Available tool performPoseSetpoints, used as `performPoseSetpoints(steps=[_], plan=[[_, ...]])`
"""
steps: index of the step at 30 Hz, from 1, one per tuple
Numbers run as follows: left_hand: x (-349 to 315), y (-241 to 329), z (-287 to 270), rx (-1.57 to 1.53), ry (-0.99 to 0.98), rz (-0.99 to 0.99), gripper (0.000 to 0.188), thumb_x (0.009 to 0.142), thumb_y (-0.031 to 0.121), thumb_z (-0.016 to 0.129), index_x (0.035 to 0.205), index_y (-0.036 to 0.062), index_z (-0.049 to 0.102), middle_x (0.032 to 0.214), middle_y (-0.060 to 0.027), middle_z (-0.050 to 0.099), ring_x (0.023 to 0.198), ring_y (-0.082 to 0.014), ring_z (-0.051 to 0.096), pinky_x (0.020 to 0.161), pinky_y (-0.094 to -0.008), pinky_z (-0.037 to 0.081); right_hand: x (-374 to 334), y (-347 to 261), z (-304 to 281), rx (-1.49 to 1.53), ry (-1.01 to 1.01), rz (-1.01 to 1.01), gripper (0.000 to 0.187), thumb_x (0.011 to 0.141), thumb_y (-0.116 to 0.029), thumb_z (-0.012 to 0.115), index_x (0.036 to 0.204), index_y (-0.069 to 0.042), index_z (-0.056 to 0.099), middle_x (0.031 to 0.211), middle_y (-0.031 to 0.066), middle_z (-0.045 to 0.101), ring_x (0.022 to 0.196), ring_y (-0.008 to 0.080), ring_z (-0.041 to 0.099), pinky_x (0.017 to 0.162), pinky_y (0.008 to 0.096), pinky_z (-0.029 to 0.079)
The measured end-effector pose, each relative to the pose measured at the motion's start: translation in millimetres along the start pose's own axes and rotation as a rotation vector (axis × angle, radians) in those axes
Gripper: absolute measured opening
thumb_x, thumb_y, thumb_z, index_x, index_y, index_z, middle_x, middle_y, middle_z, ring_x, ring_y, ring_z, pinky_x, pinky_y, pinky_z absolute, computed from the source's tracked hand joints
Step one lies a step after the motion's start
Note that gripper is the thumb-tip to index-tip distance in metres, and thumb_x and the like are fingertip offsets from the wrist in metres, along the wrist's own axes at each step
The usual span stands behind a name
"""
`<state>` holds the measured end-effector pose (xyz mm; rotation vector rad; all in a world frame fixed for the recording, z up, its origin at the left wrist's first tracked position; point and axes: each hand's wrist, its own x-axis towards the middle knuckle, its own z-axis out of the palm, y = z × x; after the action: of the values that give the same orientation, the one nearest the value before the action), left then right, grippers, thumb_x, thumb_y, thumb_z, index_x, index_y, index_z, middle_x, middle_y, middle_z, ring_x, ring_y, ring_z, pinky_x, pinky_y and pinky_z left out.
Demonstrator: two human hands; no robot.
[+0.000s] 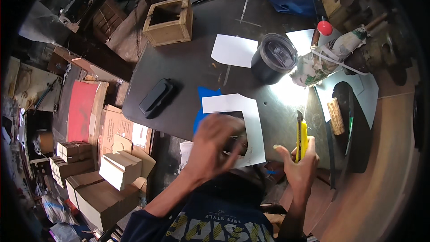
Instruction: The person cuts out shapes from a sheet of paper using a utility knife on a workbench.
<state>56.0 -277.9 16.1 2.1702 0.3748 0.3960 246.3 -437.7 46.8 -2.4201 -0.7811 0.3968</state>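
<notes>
My right hand (301, 166) grips a yellow utility knife (303, 141) at the table's near edge, its dark tip pointing away from me. My left hand (216, 138) is over a white paper piece (254, 127) with a bent, frame-like outline. Motion smears that hand, so I cannot tell whether its fingers hold or just touch the paper. A bright blue piece (207, 93) shows from under the paper's left side. Beyond them a dark lidded tumbler (264, 67) stands beside another white sheet (233, 50).
A black case (156, 98) and an open wooden box (175, 36) sit on the table's left. On the right are a wrapped lamp (313, 69) shining down, a wooden stick (335, 115) and more paper (365, 94). Cardboard boxes (101, 192) are stacked lower left.
</notes>
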Motion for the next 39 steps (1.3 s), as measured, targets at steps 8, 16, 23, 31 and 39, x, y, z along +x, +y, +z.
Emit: performPoseSetpoints(steps=[8,16,23,31,39], plan=[[-2,-18,-25,0.474,0.071,-0.206,0.053,0.098,0.036,0.067,0.150,0.0292,0.057,0.163,-0.0203,0.035,0.153,-0.0350,0.031,0.127,-0.0602,0.010,-12,-5,-21,-0.003,-0.184,-0.064,0.057,0.084,-0.037,0.087,0.109,-0.004,0.049,0.068,0.0140,0.062,0.061,0.0344,0.067,0.060,0.0448,0.051],[20,-42,-70,0.336,0.134,-0.133,0.048,0.099,0.025,0.067,0.143,0.0057,0.061,0.158,-0.0192,0.047,0.151,-0.0320,0.039,0.127,-0.0544,0.020,-12,-48,13,-0.038,-0.285,-0.314,0.023,0.106,-0.023,0.056,0.114,-0.002,0.050,0.076,0.0252,0.068,0.070,0.0433,0.071,0.061,0.0521,0.056],[2,-10,16,0.712,0.214,-0.394,0.067,0.104,0.031,0.047,0.157,-0.0079,0.032,0.165,-0.0233,0.032,0.157,-0.0333,0.025,0.127,-0.0589,0.004,12,-82,50,-0.127,-0.445,-0.365,0.021,0.106,-0.022,0.054,0.108,-0.002,0.048,0.084,0.0286,0.071,0.080,0.0454,0.073,0.073,0.0575,0.057],[2,-17,20,0.615,0.265,-0.408,0.064,0.106,0.029,0.042,0.159,-0.0057,0.030,0.167,-0.0219,0.029,0.158,-0.0330,0.022,0.127,-0.0589,0.004,20,-95,59,-0.221,-0.481,-0.368,0.024,0.105,-0.022,0.055,0.110,0.000,0.048,0.086,0.0285,0.072,0.082,0.0458,0.073,0.075,0.0555,0.058],[2,-15,24,0.663,0.186,-0.440,0.071,0.105,0.031,0.045,0.161,-0.0048,0.022,0.170,-0.0218,0.019,0.160,-0.0344,0.013,0.127,-0.0596,0.002,20,-107,58,-0.350,-0.506,-0.348,0.028,0.104,-0.020,0.056,0.117,0.003,0.048,0.084,0.0285,0.072,0.081,0.0464,0.073,0.076,0.0536,0.058]])
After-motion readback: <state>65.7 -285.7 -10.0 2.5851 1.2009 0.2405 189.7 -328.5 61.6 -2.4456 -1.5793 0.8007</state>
